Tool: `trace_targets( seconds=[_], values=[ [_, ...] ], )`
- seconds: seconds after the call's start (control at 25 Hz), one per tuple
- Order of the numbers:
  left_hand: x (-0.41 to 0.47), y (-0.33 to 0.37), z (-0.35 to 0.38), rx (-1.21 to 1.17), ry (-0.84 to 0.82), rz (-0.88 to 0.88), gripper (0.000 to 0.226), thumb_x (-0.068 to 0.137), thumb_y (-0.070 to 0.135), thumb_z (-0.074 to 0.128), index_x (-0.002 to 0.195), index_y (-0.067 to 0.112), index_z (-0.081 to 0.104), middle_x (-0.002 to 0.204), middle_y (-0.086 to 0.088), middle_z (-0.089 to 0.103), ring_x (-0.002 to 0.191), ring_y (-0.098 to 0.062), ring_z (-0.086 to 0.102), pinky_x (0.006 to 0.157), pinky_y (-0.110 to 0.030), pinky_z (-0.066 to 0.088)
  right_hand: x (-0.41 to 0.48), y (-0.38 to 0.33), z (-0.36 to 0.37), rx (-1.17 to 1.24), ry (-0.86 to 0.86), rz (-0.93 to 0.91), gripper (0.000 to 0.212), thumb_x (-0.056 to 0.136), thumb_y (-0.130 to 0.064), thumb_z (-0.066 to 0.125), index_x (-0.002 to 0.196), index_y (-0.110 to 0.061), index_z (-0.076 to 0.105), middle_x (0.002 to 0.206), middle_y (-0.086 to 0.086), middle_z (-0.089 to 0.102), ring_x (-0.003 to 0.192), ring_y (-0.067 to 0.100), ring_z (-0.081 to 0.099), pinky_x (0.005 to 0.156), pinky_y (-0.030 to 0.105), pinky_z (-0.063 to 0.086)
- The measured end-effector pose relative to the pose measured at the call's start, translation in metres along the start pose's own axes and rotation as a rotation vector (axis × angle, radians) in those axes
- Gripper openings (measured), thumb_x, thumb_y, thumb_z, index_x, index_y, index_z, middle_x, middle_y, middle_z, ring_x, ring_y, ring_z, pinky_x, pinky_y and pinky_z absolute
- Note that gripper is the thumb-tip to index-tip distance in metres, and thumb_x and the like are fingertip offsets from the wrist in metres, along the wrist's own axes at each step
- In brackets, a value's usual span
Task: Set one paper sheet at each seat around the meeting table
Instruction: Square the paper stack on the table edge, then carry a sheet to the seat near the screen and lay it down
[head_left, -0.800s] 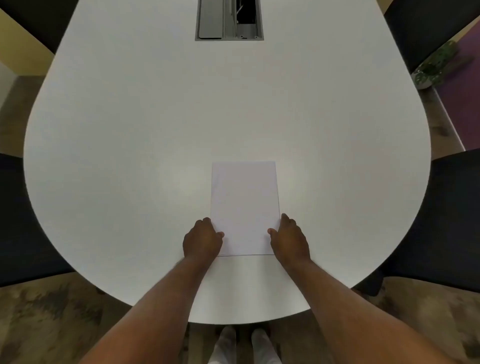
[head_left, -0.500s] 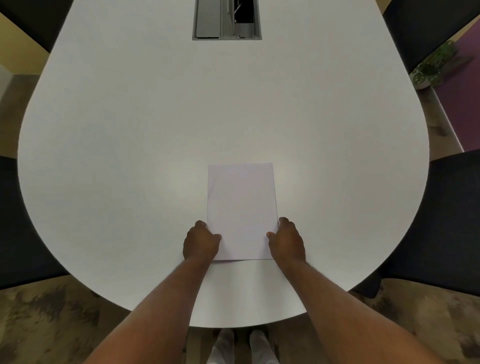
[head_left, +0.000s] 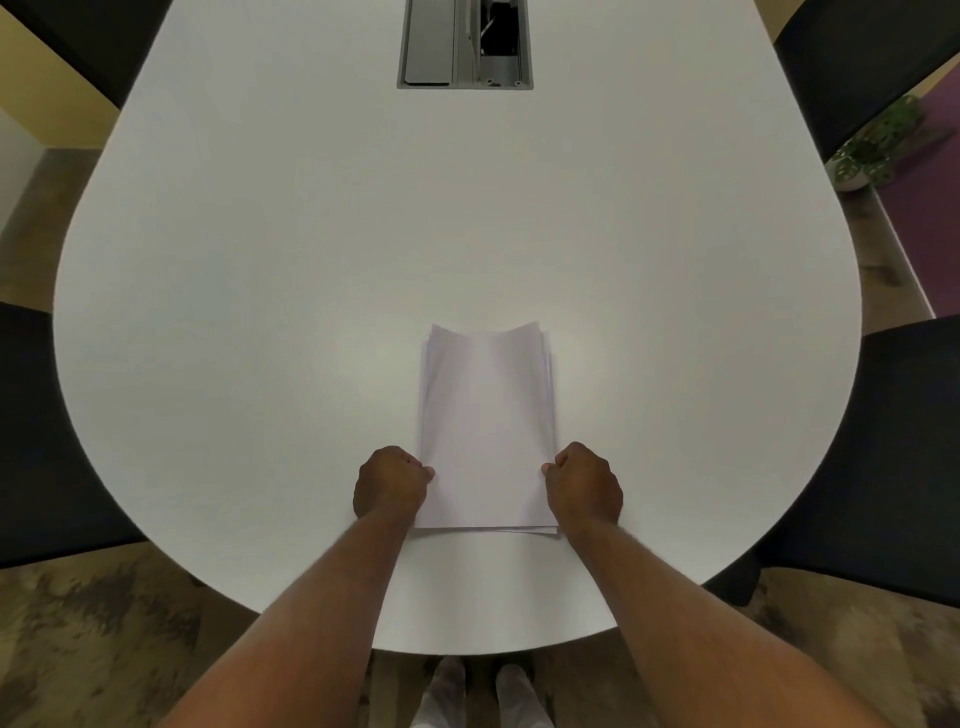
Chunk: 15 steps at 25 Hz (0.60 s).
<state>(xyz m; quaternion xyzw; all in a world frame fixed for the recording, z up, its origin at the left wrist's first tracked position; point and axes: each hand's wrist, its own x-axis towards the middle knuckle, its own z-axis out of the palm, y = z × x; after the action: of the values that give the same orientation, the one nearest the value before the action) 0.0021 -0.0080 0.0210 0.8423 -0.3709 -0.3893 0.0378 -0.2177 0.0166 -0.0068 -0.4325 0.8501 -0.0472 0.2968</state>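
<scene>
At the bottom of the frame, 2 bare forearms reach upward with no sleeves visible, fine hairs along their edges. The left hand (head_left: 390, 480) and right hand (head_left: 584, 486) wear nothing. Below, 2 white shoes (head_left: 480, 693) show.

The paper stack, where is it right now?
In the head view, the paper stack lies near the table's rounded near end, gripped at its sides between the left hand and right hand.

A white rounded table (head_left: 260, 312) is carrying a paper stack (head_left: 485, 431) near its close end.
</scene>
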Motion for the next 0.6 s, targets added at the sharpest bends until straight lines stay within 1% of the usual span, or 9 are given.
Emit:
trace_targets(
  seconds=[0.12,0.2,0.24,0.32,0.36,0.4,0.48,0.52,0.6],
  values=[
    [-0.004,0.001,-0.007,-0.001,0.016,0.005,0.013,0.081,0.030,0.077,0.086,0.018,0.073,0.098,-0.005,0.073,0.095,-0.029,0.066,0.087,-0.036,0.054,-0.003,-0.004,-0.006,-0.017,0.047,-0.034,0.017,0.089,-0.032,0.068,0.092,-0.016,0.063,0.097,0.002,0.063,0.084,0.027,0.064,0.069,0.031,0.043],
    [-0.006,0.000,-0.011,-0.006,0.030,0.014,0.012,0.081,0.032,0.076,0.082,0.021,0.072,0.094,-0.003,0.073,0.095,-0.028,0.066,0.089,-0.038,0.053,-0.005,-0.005,-0.011,0.018,0.039,-0.037,0.014,0.089,-0.029,0.068,0.091,-0.016,0.062,0.093,0.001,0.065,0.084,0.028,0.065,0.071,0.032,0.046],
    [-0.007,-0.001,-0.012,-0.026,0.037,0.019,0.012,0.080,0.032,0.077,0.079,0.021,0.071,0.092,-0.002,0.073,0.094,-0.028,0.066,0.088,-0.037,0.053,-0.006,-0.005,-0.013,0.053,0.040,-0.042,0.012,0.089,-0.025,0.068,0.089,-0.016,0.060,0.090,0.001,0.066,0.082,0.028,0.065,0.071,0.032,0.049],
    [-0.010,-0.003,-0.017,-0.090,0.054,0.034,0.013,0.079,0.030,0.078,0.078,0.020,0.070,0.087,0.000,0.073,0.090,-0.026,0.067,0.080,-0.032,0.052,-0.009,-0.007,-0.018,0.160,0.056,-0.063,0.010,0.089,-0.018,0.066,0.087,-0.018,0.056,0.085,0.000,0.067,0.079,0.027,0.064,0.071,0.034,0.053],
    [-0.013,-0.004,-0.020,-0.131,0.059,0.047,0.014,0.079,0.028,0.079,0.078,0.019,0.069,0.085,0.000,0.072,0.088,-0.025,0.067,0.076,-0.031,0.050,-0.012,-0.009,-0.021,0.216,0.063,-0.075,0.010,0.089,-0.014,0.066,0.090,-0.018,0.056,0.084,-0.001,0.066,0.079,0.026,0.064,0.072,0.035,0.054],
    [-0.015,-0.005,-0.023,-0.177,0.065,0.061,0.014,0.078,0.026,0.080,0.077,0.018,0.068,0.082,0.000,0.072,0.086,-0.025,0.067,0.074,-0.030,0.050,-0.014,-0.011,-0.024,0.265,0.066,-0.092,0.014,0.089,-0.012,0.065,0.098,-0.018,0.057,0.085,-0.001,0.066,0.080,0.025,0.065,0.073,0.035,0.054],
    [-0.021,-0.007,-0.031,-0.268,0.081,0.081,0.014,0.076,0.022,0.081,0.074,0.019,0.067,0.080,0.000,0.072,0.084,-0.025,0.068,0.073,-0.030,0.050,-0.019,-0.018,-0.031,0.350,0.057,-0.119,0.030,0.090,-0.008,0.065,0.118,-0.018,0.057,0.088,0.000,0.067,0.084,0.024,0.065,0.079,0.035,0.054],
    [-0.024,-0.008,-0.036,-0.311,0.089,0.088,0.014,0.076,0.020,0.081,0.075,0.020,0.067,0.080,0.000,0.072,0.084,-0.024,0.068,0.074,-0.029,0.050,-0.021,-0.021,-0.034,0.389,0.051,-0.123,0.033,0.091,-0.007,0.064,0.121,-0.018,0.059,0.089,0.001,0.067,0.084,0.023,0.066,0.081,0.034,0.054],
    [-0.029,-0.010,-0.046,-0.393,0.108,0.103,0.013,0.075,0.018,0.081,0.082,0.021,0.071,0.078,0.002,0.072,0.086,-0.022,0.068,0.074,-0.028,0.049,-0.025,-0.028,-0.041,0.446,0.056,-0.143,0.025,0.091,-0.006,0.064,0.114,-0.016,0.065,0.088,-0.002,0.065,0.085,0.022,0.065,0.080,0.032,0.053]
  ],
)
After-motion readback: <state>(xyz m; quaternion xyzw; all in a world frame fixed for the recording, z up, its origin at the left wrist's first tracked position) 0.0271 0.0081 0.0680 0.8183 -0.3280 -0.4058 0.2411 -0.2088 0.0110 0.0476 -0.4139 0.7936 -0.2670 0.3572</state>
